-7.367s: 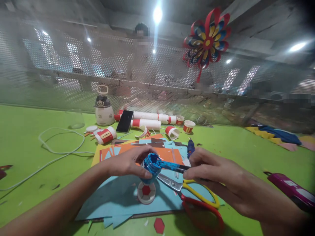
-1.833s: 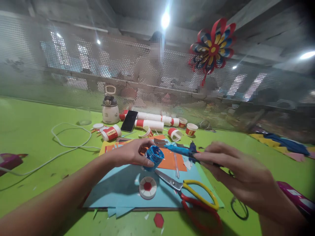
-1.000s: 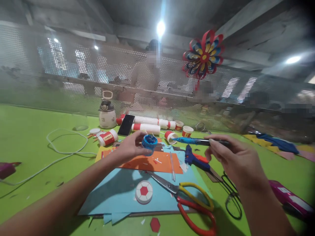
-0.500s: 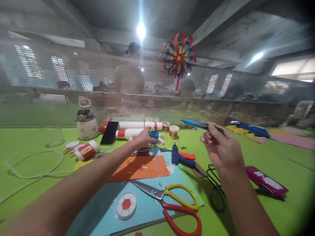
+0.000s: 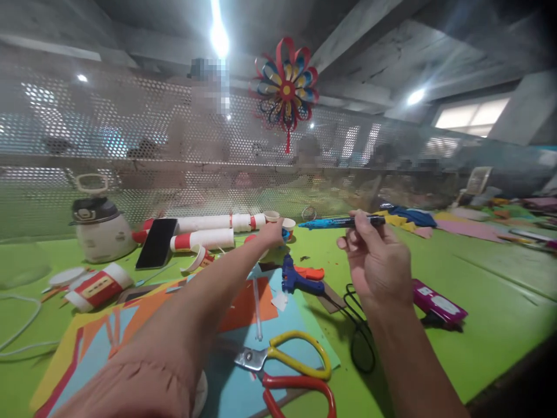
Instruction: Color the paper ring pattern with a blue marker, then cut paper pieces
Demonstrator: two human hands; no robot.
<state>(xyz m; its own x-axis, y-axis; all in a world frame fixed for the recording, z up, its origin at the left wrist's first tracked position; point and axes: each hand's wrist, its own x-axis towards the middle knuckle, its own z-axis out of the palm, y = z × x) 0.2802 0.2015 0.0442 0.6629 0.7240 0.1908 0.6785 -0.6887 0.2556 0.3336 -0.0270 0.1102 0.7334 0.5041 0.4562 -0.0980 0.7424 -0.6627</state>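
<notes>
My right hand point(image 5: 378, 261) is raised over the table, its thumb and fingers closed on a black-and-blue marker point(image 5: 342, 222). The marker lies nearly level, blue end to the left. My left hand point(image 5: 270, 233) reaches far forward, fingers closed on a small blue round thing point(image 5: 285, 235); most of it is hidden, so its kind is unclear. Right behind that hand stand small red-and-white paper cups point(image 5: 288, 230). Nearer to me are a blue glue gun point(image 5: 300, 278) with its black cord and large scissors point(image 5: 261, 357) with one yellow and one red handle.
White-and-red cup stacks point(image 5: 204, 239), a phone point(image 5: 156, 244) and a white jug point(image 5: 104, 232) stand or lie at the left back. Coloured paper point(image 5: 256, 310) covers the near middle. A purple box-like thing point(image 5: 439, 302) lies right. A perforated screen point(image 5: 243, 151) borders the back; a paper flower point(image 5: 286, 90) hangs there.
My view has turned to the right. My left hand has moved forward and right with the blue round thing, to the paper cups. The marker stays in my right hand, now more level.
</notes>
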